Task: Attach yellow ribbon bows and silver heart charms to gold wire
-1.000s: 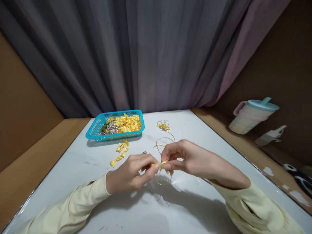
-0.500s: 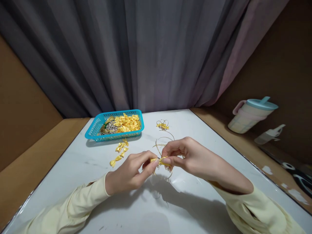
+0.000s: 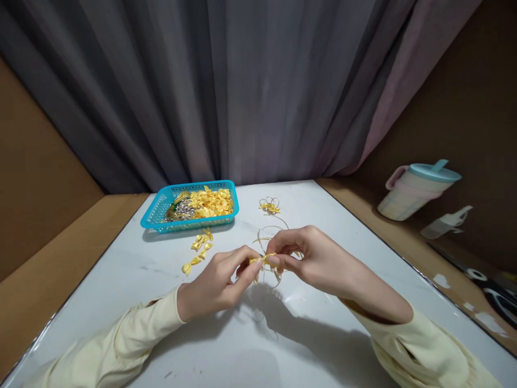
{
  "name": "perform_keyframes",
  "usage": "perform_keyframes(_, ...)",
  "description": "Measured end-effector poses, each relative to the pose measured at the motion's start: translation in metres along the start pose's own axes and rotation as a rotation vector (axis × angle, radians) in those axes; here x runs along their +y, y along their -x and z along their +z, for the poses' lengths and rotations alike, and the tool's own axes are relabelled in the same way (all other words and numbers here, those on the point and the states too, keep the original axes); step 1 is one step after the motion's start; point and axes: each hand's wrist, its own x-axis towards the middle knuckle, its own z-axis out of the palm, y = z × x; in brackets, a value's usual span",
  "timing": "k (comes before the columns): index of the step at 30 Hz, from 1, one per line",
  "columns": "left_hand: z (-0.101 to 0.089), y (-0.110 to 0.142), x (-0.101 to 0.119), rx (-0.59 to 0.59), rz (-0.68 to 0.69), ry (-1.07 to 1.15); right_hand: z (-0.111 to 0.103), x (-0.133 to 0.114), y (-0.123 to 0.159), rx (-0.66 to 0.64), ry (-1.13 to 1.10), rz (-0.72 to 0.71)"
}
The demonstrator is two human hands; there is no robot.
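Observation:
Between my two hands is a small yellow ribbon bow (image 3: 264,260) with a thin gold cord (image 3: 277,279) looping below it. My left hand (image 3: 226,277) pinches the bow's left side between thumb and forefinger. On its right side, my right hand (image 3: 301,256) grips it in the same pinch. Just behind my fingers, more gold cord (image 3: 269,230) lies in loose curls on the white table. Several loose yellow bows (image 3: 197,253) are to the left, beyond my left hand. Farther back sits a bow with curled cord loops (image 3: 269,207).
A blue plastic basket (image 3: 147,220) holds a pile of yellow bows and silvery metal pieces at the back left. On the right ledge are a tumbler (image 3: 416,191) with a straw, a small clear squeeze bottle (image 3: 444,223) and scissors (image 3: 498,302). A grey curtain (image 3: 258,91) hangs behind the table.
Both hands have risen slightly with the bow still pinched between them. The cord loops beneath it have shifted and turned. The things on the table stay where they were.

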Motion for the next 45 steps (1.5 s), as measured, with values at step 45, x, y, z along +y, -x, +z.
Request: perform_keyframes(45,-0.015,-0.006,0.002,0.025,0.072,-0.391,0.017,-0.004,-0.002,0.244,-0.817,-0.056)
